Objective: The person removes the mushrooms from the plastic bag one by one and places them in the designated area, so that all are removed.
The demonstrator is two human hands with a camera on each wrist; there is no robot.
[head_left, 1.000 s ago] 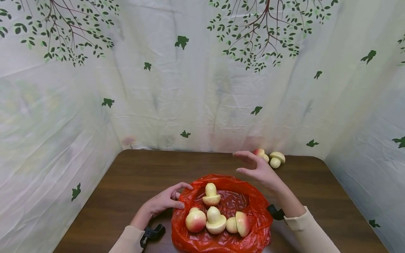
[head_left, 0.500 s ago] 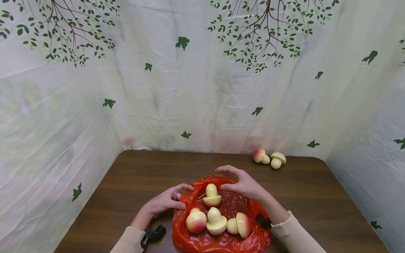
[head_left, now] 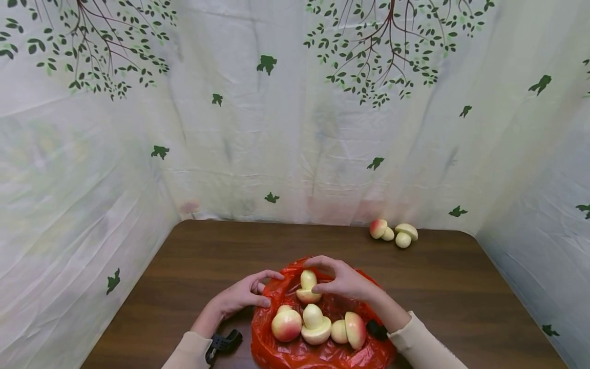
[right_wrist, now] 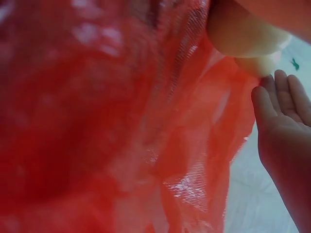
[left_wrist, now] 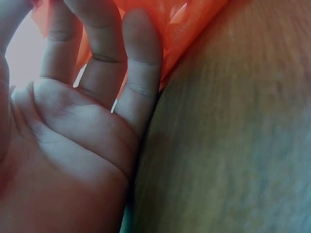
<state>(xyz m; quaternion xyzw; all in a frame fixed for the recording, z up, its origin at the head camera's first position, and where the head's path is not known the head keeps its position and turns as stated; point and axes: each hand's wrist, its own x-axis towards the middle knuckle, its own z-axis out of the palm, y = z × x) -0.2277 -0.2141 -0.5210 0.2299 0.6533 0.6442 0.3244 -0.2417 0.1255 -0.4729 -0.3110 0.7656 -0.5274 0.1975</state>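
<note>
Four toy mushrooms sit in a crumpled red plastic bag on the table. The back mushroom (head_left: 307, 278) stands stem up; the front-left mushroom (head_left: 287, 326) shows its red-tinted cap; the middle mushroom (head_left: 315, 330) is also stem up; the right mushroom (head_left: 355, 330) lies on its side, stem twd the middle one. All are inside the bag (head_left: 276, 354).

R hand (head_left: 346, 281) is at the back mushroom, thumb and fingers wide apart: thumb in front of its cap, fingers behind its stem. Can't tell if skin touches it. L hand (head_left: 241, 296) touches the bag's left rim, thumb and index well apart, fingers relaxed.

Vs 1 s ago: R hand was up by the two far mushrooms, partly hiding one; 0.5 s ago it was over the bag's back edge. L hand and bag look abt the same.

Far-left mushroom (head_left: 381, 230) and far-right mushroom (head_left: 406, 236) lie side by side at the table's back edge. Table (head_left: 184, 287) is dark brown w/ wood grain. Behind and both sides: pale cloth (head_left: 295, 128), creased, w/ printed branches (head_left: 389, 41) and green leaves.
</note>
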